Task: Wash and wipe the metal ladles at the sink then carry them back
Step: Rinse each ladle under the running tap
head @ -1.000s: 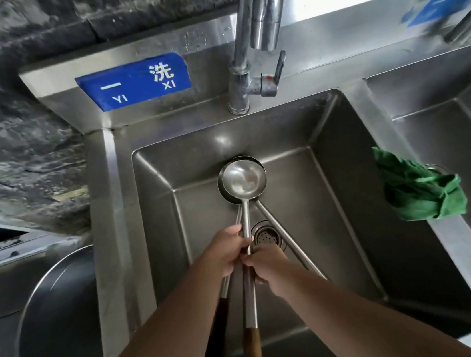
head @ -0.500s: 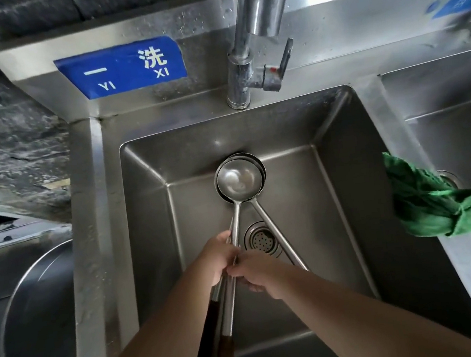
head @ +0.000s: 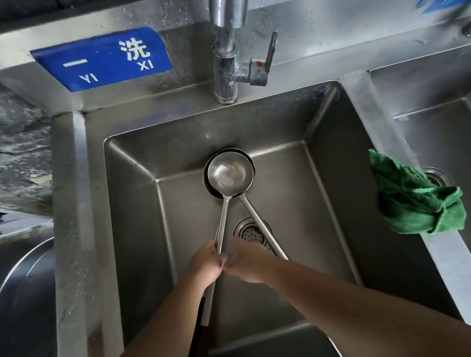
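Fingers of left hand (head: 207, 261) curled round the ladle handles, gripping them above the drain (head: 251, 231). Fingers of right hand (head: 246, 262) hidden behind its back, so grip cannot be told; hand touching the left one and lying over a handle. Ladles (head: 229, 174) stacked bowl in bowl at the far end of the sink (head: 144, 220) floor, handles fanning back toward the hands, dark grips low under the left forearm. Faucet (head: 228, 29) standing behind the basin, blue sign (head: 102, 59) to its left. Green cloth (head: 411, 200) draped over the divider on the right. Round steel tub (head: 17, 327) beside the sink, far left.
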`<state>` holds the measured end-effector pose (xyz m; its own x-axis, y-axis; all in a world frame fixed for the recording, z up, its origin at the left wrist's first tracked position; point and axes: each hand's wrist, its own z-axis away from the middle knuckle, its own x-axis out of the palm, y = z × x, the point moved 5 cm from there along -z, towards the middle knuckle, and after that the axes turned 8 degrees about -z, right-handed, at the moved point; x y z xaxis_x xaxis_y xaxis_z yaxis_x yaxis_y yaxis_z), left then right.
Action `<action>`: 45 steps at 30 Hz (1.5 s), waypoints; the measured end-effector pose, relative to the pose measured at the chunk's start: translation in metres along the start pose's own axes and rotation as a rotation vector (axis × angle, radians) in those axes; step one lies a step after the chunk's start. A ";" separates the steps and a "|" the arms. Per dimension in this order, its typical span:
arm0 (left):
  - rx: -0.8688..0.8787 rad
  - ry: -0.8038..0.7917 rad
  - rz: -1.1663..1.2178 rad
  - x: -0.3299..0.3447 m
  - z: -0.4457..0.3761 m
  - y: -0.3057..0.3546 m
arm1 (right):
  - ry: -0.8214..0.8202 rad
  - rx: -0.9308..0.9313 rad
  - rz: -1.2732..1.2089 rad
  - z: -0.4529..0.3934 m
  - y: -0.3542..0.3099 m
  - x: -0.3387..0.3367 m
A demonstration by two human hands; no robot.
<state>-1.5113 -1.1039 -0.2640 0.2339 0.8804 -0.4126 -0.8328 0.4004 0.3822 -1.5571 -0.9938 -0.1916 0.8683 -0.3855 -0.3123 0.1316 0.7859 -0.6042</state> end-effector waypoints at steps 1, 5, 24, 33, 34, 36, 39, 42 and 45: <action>0.024 0.011 -0.005 -0.002 0.000 -0.002 | 0.007 -0.027 -0.001 0.001 -0.002 -0.003; 0.106 0.131 -0.074 -0.015 0.025 0.016 | 0.055 -0.085 -0.078 0.011 -0.013 -0.025; 0.592 0.449 -0.079 -0.154 0.105 0.240 | 0.699 -0.046 -0.090 0.050 -0.116 -0.237; 0.660 0.543 -0.209 -0.194 0.085 0.323 | 0.810 -0.128 0.038 0.040 -0.151 -0.297; 0.642 0.548 -0.236 -0.198 0.081 0.324 | 0.808 -0.125 0.077 0.040 -0.152 -0.299; 0.625 0.520 -0.216 -0.204 0.089 0.325 | 0.807 -0.131 0.131 0.038 -0.155 -0.304; 0.602 0.490 -0.246 -0.210 0.102 0.327 | 0.786 -0.134 0.177 0.040 -0.159 -0.312; 0.620 0.544 -0.361 -0.213 0.104 0.335 | 0.739 -0.140 0.270 0.042 -0.165 -0.318; 0.621 0.558 -0.452 -0.212 0.105 0.338 | 0.697 -0.163 0.345 0.039 -0.170 -0.323</action>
<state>-1.7898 -1.1288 0.0395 0.0615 0.4249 -0.9031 -0.2690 0.8784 0.3950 -1.8413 -0.9841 0.0410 0.3406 -0.3890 -0.8559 -0.2087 0.8564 -0.4723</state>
